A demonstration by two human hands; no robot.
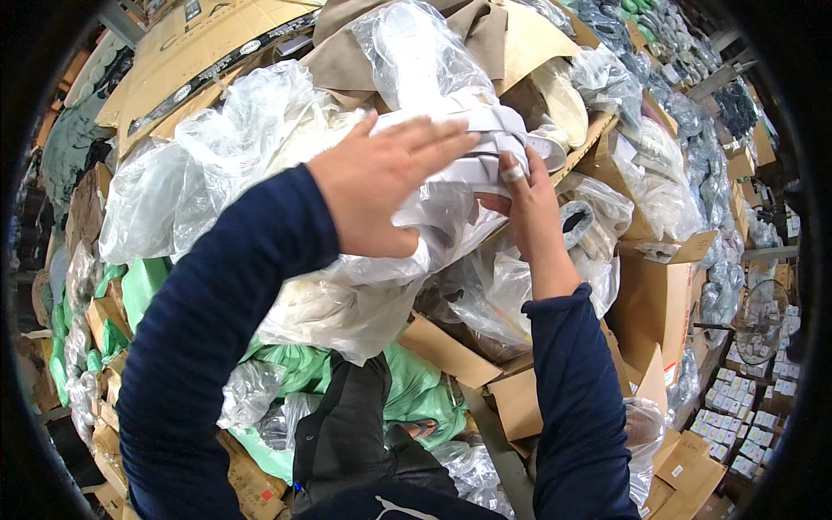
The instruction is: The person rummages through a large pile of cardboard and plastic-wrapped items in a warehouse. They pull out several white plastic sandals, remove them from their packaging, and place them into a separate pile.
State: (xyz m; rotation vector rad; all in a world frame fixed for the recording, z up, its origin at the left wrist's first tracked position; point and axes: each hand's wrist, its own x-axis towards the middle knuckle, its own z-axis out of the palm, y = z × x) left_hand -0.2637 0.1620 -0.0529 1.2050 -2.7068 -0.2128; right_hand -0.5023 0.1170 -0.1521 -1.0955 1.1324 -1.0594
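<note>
A white, layered bundle (490, 120) with thin dark lines along its edge lies at the top of the heap in front of me; its kind is hard to make out. My right hand (530, 204) grips its right end, the thumb on the near side and a pale wrap around one finger. Flat and slightly blurred, my left hand (381, 182) stretches its fingers over the bundle's left part, holding nothing. Clear plastic bags (221, 156) with whitish contents spread to the left of and below both hands. Another clear bag (416, 52) stands just behind the bundle.
Large flattened cardboard (204, 52) leans at the back left. Brown fabric (342, 56) lies behind the bags. An open cardboard box (654, 295) stands right of my right arm. Green plastic sacks (412, 390) surround my legs. Small white boxes (732, 394) fill the far right.
</note>
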